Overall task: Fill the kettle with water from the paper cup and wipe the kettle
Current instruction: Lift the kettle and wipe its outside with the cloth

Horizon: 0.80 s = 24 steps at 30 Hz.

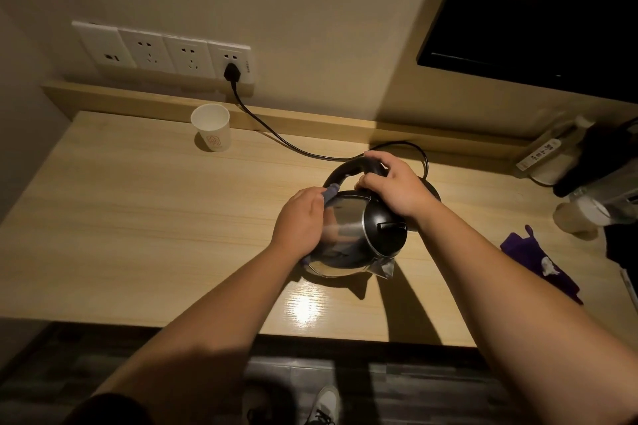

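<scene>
A steel kettle [352, 235] with a black lid and black handle is tilted toward me above the wooden desk [138, 217], its spout pointing at the desk's front edge. My right hand [393, 188] grips the black handle at the top. My left hand [300, 217] presses a blue-grey cloth [329, 192] against the kettle's left side; most of the cloth is hidden under the hand. A white paper cup [211, 128] stands upright at the back left of the desk, apart from both hands.
A black cord [276, 136] runs from a wall socket [231, 71] to the kettle's base behind the kettle. A purple cloth [538, 259] lies at the right. Bottles and dark items crowd the far right edge. A dark screen hangs on the wall at upper right.
</scene>
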### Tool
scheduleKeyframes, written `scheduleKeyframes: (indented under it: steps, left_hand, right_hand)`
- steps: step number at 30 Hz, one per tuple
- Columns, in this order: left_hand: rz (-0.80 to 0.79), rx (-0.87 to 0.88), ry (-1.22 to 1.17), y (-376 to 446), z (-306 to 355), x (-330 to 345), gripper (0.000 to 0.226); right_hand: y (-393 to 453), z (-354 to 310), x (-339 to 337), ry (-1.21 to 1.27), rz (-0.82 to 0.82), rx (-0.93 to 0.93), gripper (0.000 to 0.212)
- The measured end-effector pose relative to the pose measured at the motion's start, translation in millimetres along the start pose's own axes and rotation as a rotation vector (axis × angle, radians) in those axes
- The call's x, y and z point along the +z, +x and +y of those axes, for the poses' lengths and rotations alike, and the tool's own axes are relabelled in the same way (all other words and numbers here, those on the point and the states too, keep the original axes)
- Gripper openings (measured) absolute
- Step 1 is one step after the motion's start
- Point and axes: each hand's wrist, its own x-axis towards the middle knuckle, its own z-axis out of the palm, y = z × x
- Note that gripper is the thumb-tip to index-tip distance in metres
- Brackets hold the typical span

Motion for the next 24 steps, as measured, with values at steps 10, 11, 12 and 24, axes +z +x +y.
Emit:
scheduleKeyframes:
  steps: [10,11,12,24]
  left_hand:
    - [0.206,-0.018,-0.081,-17.0,-4.4,-7.0,0.028]
    - [0.225,0.009,-0.087,-25.2,0.2,-5.7,0.030]
    - [0.232,0.056,-0.075,-35.1,6.8,-2.8,0.032]
    - [0.321,0.376,0.164,-59.8,19.6,38.3,0.049]
  right_hand:
    - [-1.0,-2.5,0.1,0.018,0.019,0.023,0.059]
    - [-0.3,-2.5,-0.4,0.027,0.023,0.028,0.059]
    - [0.3,-2.7,-0.6,0.028,0.029,0.033,0.059]
    - [-1.5,-8.5,5.8,0.060,0.065,0.044,0.052]
